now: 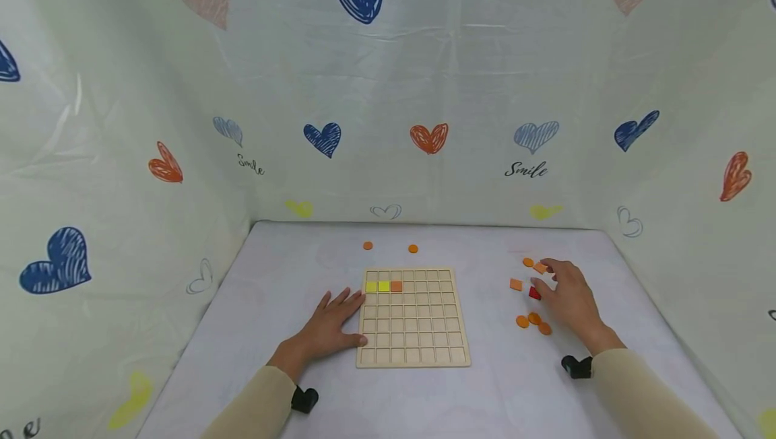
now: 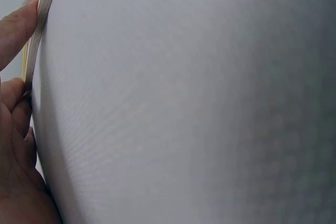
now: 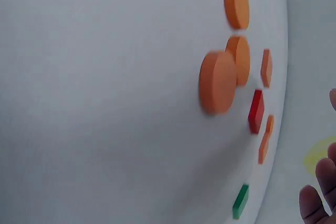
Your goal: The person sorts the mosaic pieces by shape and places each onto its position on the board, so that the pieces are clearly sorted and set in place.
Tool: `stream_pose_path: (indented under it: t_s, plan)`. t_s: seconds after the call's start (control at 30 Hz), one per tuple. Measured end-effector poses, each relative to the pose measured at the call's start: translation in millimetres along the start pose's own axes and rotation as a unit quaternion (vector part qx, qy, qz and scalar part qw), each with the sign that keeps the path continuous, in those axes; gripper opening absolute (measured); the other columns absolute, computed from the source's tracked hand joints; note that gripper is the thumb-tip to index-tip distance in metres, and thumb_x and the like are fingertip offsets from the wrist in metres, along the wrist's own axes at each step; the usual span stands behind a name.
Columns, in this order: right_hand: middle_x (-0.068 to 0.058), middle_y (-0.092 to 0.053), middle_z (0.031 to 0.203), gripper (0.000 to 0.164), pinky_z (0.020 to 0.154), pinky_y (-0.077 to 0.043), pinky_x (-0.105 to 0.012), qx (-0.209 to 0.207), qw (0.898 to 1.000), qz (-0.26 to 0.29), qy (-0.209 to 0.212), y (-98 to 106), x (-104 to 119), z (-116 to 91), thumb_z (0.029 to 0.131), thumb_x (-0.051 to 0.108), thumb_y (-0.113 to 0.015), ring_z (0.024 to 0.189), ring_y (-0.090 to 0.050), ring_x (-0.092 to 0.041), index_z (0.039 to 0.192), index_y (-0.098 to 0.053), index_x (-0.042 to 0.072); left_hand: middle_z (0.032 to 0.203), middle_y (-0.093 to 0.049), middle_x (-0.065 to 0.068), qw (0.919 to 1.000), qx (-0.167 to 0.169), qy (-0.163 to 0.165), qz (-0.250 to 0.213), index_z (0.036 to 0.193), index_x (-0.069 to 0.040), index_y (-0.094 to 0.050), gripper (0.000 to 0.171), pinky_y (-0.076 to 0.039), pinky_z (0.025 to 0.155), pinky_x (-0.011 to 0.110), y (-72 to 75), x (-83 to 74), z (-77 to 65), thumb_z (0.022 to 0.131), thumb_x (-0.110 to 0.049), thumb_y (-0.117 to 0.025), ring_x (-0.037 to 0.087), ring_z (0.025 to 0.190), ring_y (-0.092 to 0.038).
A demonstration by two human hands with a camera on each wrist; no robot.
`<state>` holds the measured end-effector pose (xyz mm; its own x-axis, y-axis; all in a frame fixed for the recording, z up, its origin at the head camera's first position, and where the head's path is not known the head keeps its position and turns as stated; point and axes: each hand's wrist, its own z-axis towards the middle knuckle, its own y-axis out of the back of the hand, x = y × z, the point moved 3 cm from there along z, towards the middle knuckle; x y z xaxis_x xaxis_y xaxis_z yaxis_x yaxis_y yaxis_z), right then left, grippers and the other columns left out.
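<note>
Against the left edge of the grid board (image 1: 422, 325), the left hand (image 1: 329, 328) rests with fingers spread. In the board's second row from the top, at the left end, we see two yellow squares (image 1: 371, 287) and an orange square (image 1: 397, 287). Right of the board, the right hand (image 1: 571, 294) has thumb and fingers parted near a red tile (image 1: 535, 293) and a loose orange tile (image 1: 540, 268); near them we find a green tile (image 3: 240, 201) and orange discs (image 1: 523, 322).
</note>
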<state>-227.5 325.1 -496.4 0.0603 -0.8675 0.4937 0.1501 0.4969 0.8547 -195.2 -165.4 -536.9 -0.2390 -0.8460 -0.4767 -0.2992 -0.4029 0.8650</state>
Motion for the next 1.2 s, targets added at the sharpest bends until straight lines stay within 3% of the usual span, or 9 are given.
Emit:
stream_pose_path:
  t_s: [0.27, 0.43, 0.8, 1.03, 1.2]
  plan:
    - [-0.033, -0.047, 0.141, 0.054, 0.102, -0.047, -0.073, 0.014, 0.998, -0.021, -0.050, 9, -47, -10, 0.104, 0.022, -0.066, 0.124, -0.045, -0.053, 0.149, -0.050, -0.003, 0.171, -0.038, -0.002, 1.0000, 0.003, 0.003, 0.001, 0.164, -0.016, -0.041, 0.093, -0.004, 0.135, 0.053, 0.3, 0.4, -0.2, 0.089, -0.058, -0.077, 0.026, 0.164, -0.021]
    - [-0.034, -0.045, 0.146, 0.051, 0.105, -0.042, -0.076, 0.024, 0.997, 0.006, -0.070, 9, -63, -11, 0.104, 0.020, -0.064, 0.131, -0.041, -0.056, 0.150, -0.054, -0.001, 0.171, -0.037, -0.002, 1.0000, 0.004, 0.004, 0.000, 0.164, -0.016, -0.041, 0.093, -0.004, 0.135, 0.054, 0.7, 0.3, -0.9, 0.089, -0.058, -0.077, 0.026, 0.164, -0.020]
    - [-0.039, -0.051, 0.139, 0.046, 0.100, -0.044, -0.073, 0.030, 0.996, 0.010, -0.084, 10, -85, -9, 0.103, 0.021, -0.064, 0.123, -0.048, -0.057, 0.142, -0.060, -0.004, 0.171, -0.037, -0.002, 1.0000, 0.008, 0.001, 0.001, 0.164, -0.017, -0.040, 0.094, -0.004, 0.135, 0.054, -1.0, 0.8, 0.2, 0.089, -0.060, -0.076, 0.026, 0.164, -0.020]
    - [-0.040, -0.056, 0.133, 0.046, 0.090, -0.050, -0.066, 0.030, 0.994, 0.002, -0.105, 5, -96, -6, 0.102, 0.018, -0.067, 0.109, -0.055, -0.050, 0.140, -0.061, -0.007, 0.171, -0.036, -0.001, 1.0000, 0.009, 0.000, -0.004, 0.164, -0.016, -0.039, 0.095, -0.004, 0.135, 0.054, -1.2, 0.8, 0.0, 0.089, -0.061, -0.076, 0.026, 0.164, -0.019]
    - [-0.040, -0.052, 0.138, 0.047, 0.102, -0.046, -0.071, 0.048, 0.989, 0.004, -0.137, 3, -95, -1, 0.103, 0.018, -0.065, 0.122, -0.050, -0.057, 0.142, -0.058, -0.008, 0.171, -0.037, -0.002, 0.9999, 0.010, 0.002, -0.001, 0.165, -0.017, -0.039, 0.095, -0.003, 0.135, 0.053, -0.5, 0.9, -0.1, 0.088, -0.061, -0.076, 0.025, 0.164, -0.020]
